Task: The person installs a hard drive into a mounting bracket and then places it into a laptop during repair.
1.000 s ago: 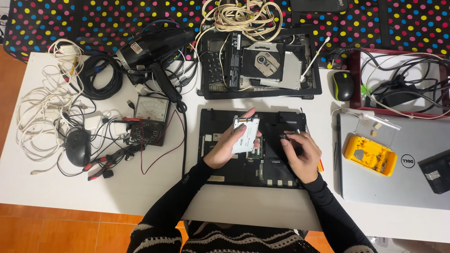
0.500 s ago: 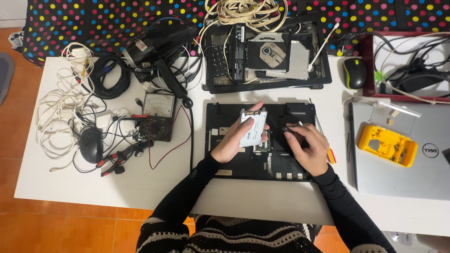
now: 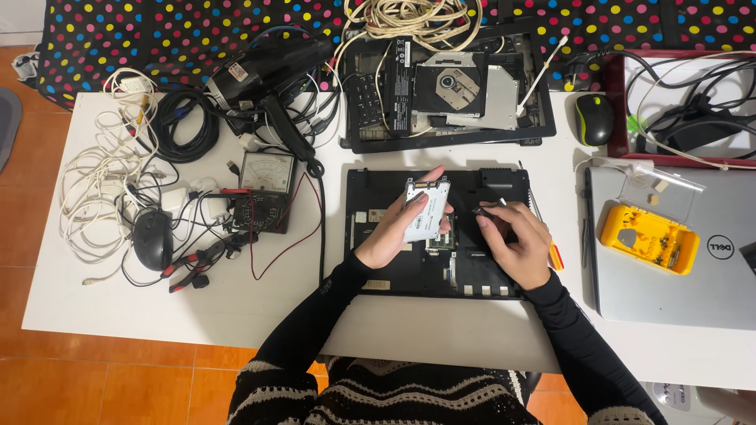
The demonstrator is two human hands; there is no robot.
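Observation:
An opened black laptop base (image 3: 370, 197) lies bottom-up in the middle of the white table (image 3: 236, 307). My left hand (image 3: 398, 228) holds a flat silver drive (image 3: 425, 208) tilted above the base's middle. My right hand (image 3: 516, 240) rests on the right part of the base, its fingertips pinching a small dark piece (image 3: 482, 211) close to the drive's right edge. Both arms wear black sleeves.
A second stripped laptop shell (image 3: 449, 86) with an optical drive lies behind. Left are a multimeter (image 3: 264, 189), pliers (image 3: 197, 264), a black mouse (image 3: 152, 238) and tangled cables (image 3: 102, 181). Right are a closed silver laptop (image 3: 669, 283), a yellow screw box (image 3: 650, 236), and a mouse (image 3: 592, 118).
The view has shifted a little. My left hand still holds the silver drive, now slightly lower. My right hand stays on the base's right part.

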